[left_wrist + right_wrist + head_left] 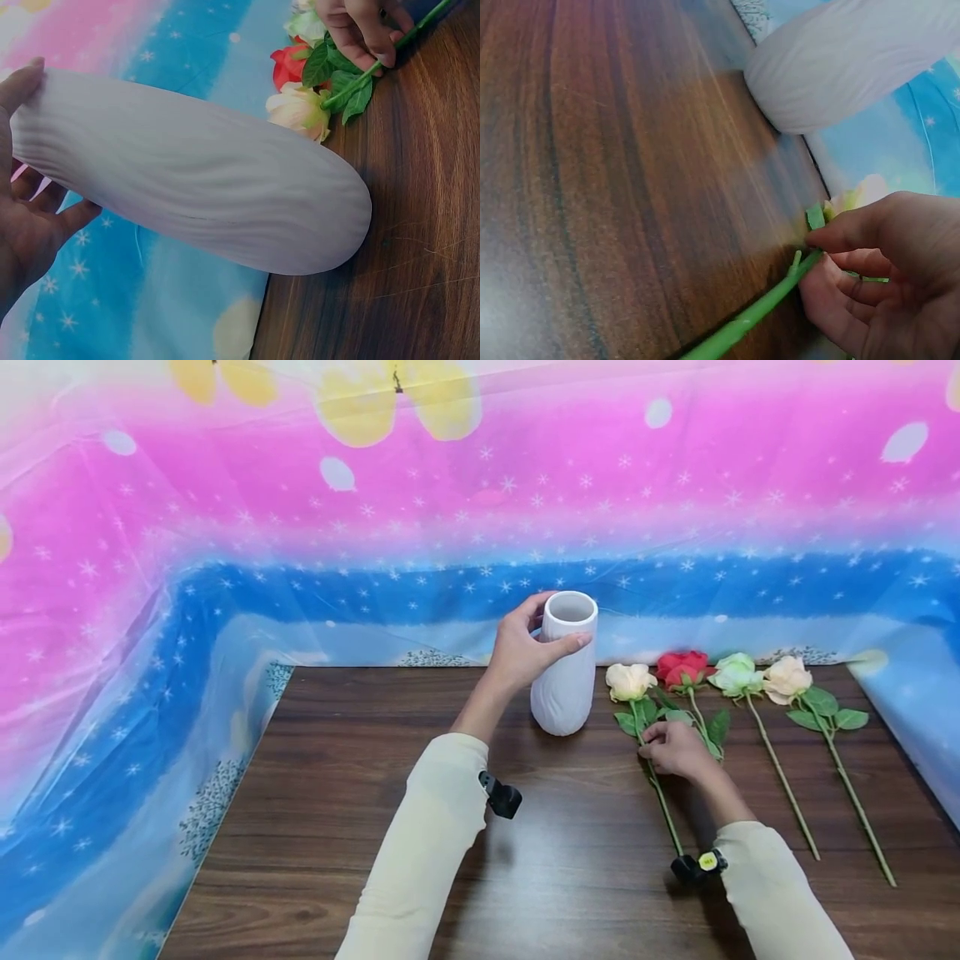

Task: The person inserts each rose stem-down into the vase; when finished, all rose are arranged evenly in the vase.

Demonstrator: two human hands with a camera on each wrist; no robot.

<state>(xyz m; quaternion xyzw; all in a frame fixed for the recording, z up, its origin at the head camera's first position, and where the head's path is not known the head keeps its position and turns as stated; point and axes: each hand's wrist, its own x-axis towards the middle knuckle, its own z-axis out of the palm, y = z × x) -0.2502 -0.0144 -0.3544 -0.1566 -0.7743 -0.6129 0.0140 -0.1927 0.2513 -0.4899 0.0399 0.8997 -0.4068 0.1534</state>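
Observation:
My left hand [522, 647] grips a white ribbed vase [564, 689] near its rim, thumb across the front and fingers behind. The vase stands upright toward the back of the table, its open mouth facing up. To its right, my right hand [678, 749] pinches the green stem of a cream rose [631, 682] just below the leaves, thumb and forefinger meeting on the stem [757, 309] in the right wrist view. A red rose [682, 668] lies right beside it, its stem partly behind my right hand.
Farther right on the dark wooden table [360, 793] lie a pale green rose [737, 675] and a peach rose [787, 681], stems toward me. A printed pink and blue cloth [420, 518] hangs behind the table's back edge and down its left side.

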